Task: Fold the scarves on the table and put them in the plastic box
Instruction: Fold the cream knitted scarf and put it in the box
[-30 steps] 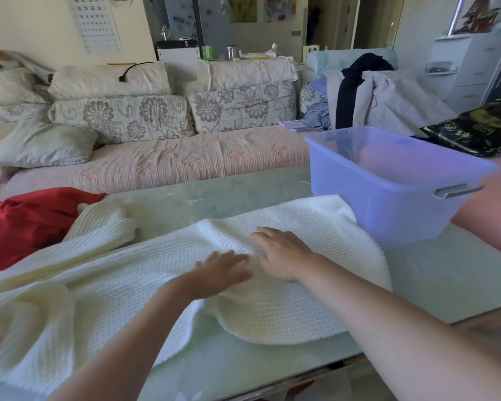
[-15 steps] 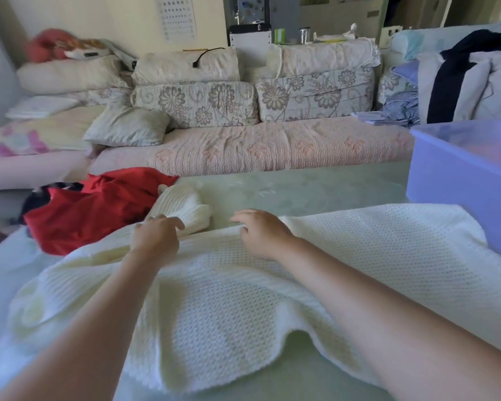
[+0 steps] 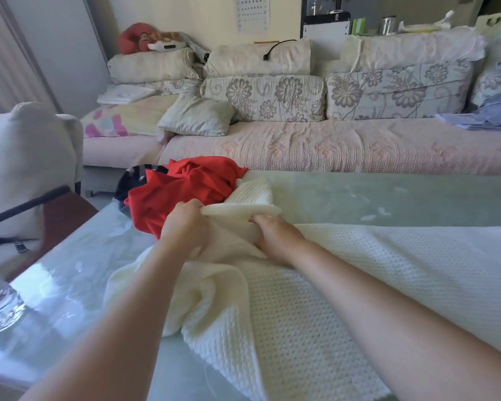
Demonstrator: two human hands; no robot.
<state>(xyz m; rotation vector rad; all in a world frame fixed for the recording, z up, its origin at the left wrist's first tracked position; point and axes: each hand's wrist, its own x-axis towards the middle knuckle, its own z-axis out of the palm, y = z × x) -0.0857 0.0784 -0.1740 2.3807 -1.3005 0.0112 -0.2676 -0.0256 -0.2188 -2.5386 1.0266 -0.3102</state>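
Cream scarf (image 3: pixel 344 285), an open waffle-like knit, lies spread over the glassy green counter (image 3: pixel 359 195), its bulk stretching away to the right of the red scarf (image 3: pixel 182 189) and down toward the near edge. Its far end is bunched into a thick folded roll that touches the red scarf's right side. The left hand (image 3: pixel 185 227) grips this roll just in front of the red scarf, fingers curled round the cloth with the thumb on top. The right hand (image 3: pixel 275 235) holds the same roll a little further right of the red scarf, its fingers tucked under the fold and closed on it. Between the two hands the cream cloth is pulled up off the counter in a short taut edge. The red scarf sits crumpled in a heap at the counter's far left corner, with something dark under its left side that is too hidden to tell. Behind the red scarf runs a pink-covered sofa (image 3: pixel 330 146) with flowered back cushions, and a pale pillow (image 3: pixel 197 115) leans on the seat straight behind it.
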